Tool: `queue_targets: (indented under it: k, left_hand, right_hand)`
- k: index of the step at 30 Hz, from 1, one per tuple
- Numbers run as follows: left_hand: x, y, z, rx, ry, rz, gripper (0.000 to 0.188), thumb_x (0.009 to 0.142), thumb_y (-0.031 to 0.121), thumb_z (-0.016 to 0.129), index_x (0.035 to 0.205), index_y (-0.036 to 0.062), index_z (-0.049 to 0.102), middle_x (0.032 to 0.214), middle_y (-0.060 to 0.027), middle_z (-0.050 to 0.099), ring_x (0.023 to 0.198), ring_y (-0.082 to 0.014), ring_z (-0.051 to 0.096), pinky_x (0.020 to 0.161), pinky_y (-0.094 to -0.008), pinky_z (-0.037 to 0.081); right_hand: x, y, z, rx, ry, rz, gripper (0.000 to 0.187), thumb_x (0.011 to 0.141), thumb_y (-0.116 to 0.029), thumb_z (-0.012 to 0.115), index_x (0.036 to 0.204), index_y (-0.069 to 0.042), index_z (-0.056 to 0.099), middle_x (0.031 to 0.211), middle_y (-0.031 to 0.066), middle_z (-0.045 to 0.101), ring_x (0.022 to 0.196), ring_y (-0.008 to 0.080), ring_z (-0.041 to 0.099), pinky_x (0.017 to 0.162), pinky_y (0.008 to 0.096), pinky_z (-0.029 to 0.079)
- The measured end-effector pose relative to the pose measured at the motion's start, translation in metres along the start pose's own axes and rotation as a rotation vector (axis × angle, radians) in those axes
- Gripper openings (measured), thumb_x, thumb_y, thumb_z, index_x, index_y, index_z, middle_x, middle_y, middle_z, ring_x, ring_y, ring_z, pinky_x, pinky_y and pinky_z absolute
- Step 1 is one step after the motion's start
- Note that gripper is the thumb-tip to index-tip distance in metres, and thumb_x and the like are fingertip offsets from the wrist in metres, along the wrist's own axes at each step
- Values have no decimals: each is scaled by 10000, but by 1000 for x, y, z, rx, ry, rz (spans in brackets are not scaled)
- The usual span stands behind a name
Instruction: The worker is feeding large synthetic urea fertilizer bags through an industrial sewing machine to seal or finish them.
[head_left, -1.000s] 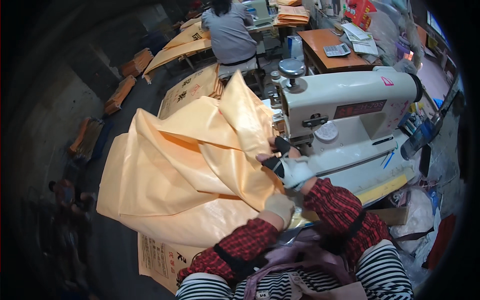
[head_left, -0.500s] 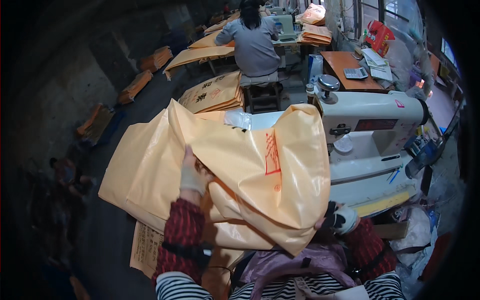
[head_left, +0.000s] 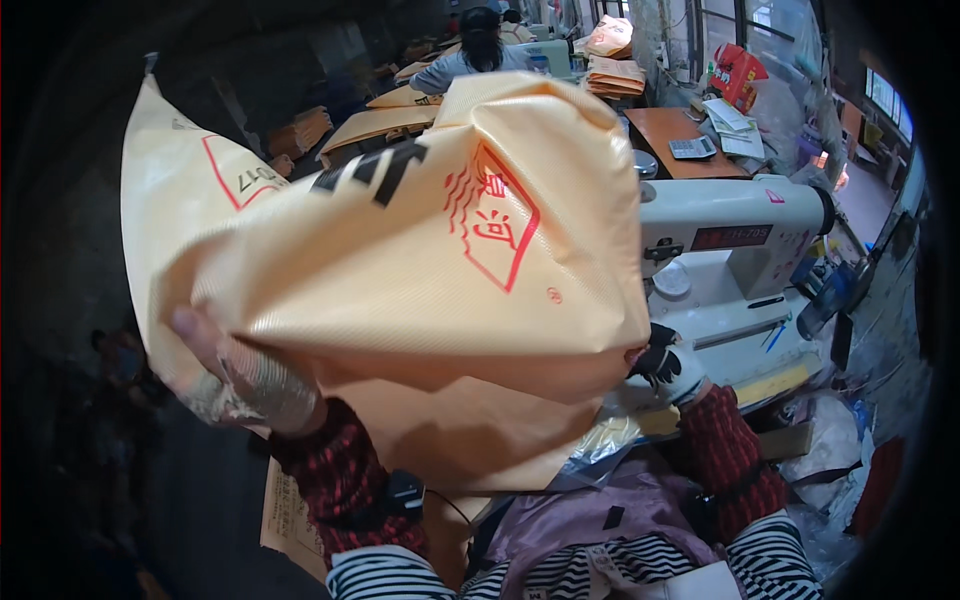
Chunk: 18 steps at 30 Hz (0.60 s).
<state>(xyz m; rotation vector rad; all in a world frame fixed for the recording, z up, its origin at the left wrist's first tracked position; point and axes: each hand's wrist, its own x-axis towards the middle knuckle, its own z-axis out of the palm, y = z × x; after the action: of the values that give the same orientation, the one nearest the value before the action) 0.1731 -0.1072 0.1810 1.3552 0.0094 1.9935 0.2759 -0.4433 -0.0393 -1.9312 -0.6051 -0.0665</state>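
A large yellowish woven sack [head_left: 400, 270] with red and black print is stretched up between my two hands. At its left side my left hand [head_left: 250, 370], in a pale worn glove, grips a fold of the material. My right hand [head_left: 665, 365], in a dark and white glove, pinches the sack's right edge, close to the sewing machine. The white sewing machine [head_left: 735, 220] stands just right of the sack, and the sack hides its needle end in part. Below the raised sack, more of the same tan material [head_left: 450, 440] hangs over the work surface.
A printed sack [head_left: 290, 510] lies at lower left by my forearm. Behind the machine, a brown desk [head_left: 655, 130] holds a calculator [head_left: 692, 148] and papers. A person in grey [head_left: 480, 60] sits further ahead, among stacked sacks [head_left: 615, 77]. A clear plastic bag [head_left: 830, 440] is at lower right.
My left hand has moved left, spreading and lifting the sack so that more of its print shows. My right hand has risen with the sack's edge. The sack now covers more of the person ahead.
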Motion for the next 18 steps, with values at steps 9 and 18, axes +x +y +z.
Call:
queue_targets:
  k: [9, 18]
  left_hand:
    - [-97, -131, -251, -194, 96, -1137, 384, 894, 201, 522, 1222, 13, 460, 1138, -159, 543, 999, -289, 563, 865, -442, 483]
    - [-32, -131, -378, 368, -254, -1467, 344, 847, 152, 599, 1144, 3, 509, 1024, -145, 593, 837, -274, 608, 729, -412, 532]
  right_hand:
    - [-49, -26, 82, 370, -661, -138, 297, 774, -198, 662, 1009, -18, 634, 926, 119, 667, 805, 177, 622, 732, 302, 481]
    - [-70, -20, 142, 235, -961, 248, 304, 786, -221, 618, 1034, -48, 591, 874, 113, 646, 809, 226, 622, 718, 333, 489]
